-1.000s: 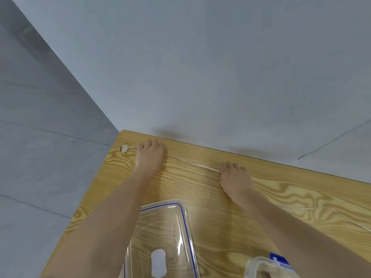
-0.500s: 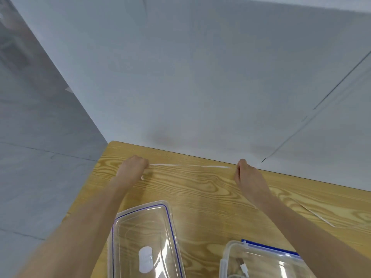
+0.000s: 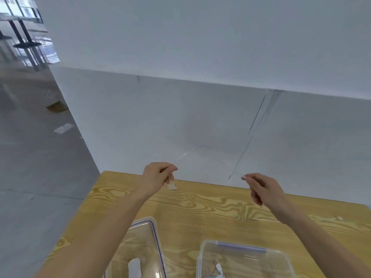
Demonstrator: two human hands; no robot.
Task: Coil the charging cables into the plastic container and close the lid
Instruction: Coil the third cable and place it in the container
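Both hands have lifted off table (image 3: 210,207) | left hand (image 3: 158,174), right hand (image 3: 263,187) pinching raised cable (image 3: 206,148)

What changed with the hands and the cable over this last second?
Both hands, left hand and right hand, pinched the thin white charging cable and lifted it off the wooden table into a loop. The clear plastic container and clear blue-rimmed lid stayed put.
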